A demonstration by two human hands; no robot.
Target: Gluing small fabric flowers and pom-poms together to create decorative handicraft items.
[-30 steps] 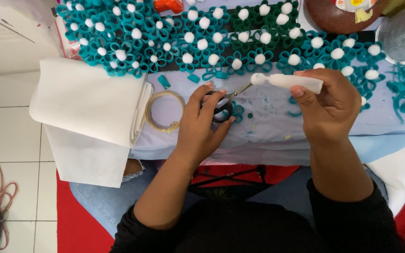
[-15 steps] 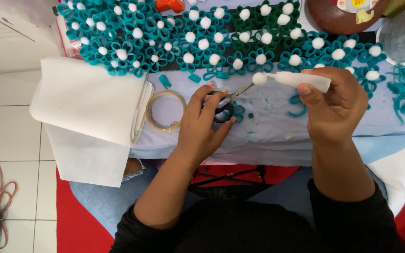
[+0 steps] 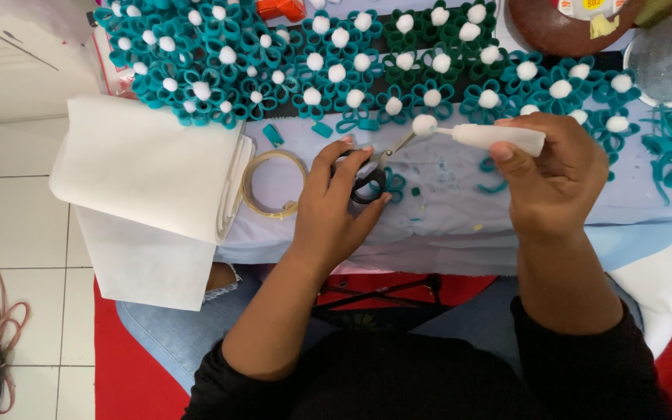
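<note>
Head view: pale blue cloth (image 3: 445, 225) covers the table, rows of teal flowers (image 3: 336, 74) along the back. Left hand (image 3: 340, 206) grips small scissors (image 3: 375, 173), tips pinching a white pompom (image 3: 425, 124). Right hand (image 3: 550, 175) is wrapped around a white glue bottle (image 3: 499, 138), nozzle touching the pompom. Pompom looks light, soft, squashable; I'd hold it at the sides.

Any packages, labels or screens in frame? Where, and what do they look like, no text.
Round white label with red markings: top edge, right of centre, on a brown round object.
Yellowish paper tag: beside it, on the same brown object.
Clear plastic bag with red print: upper left, under the teal felt flowers.
No screens.
</note>
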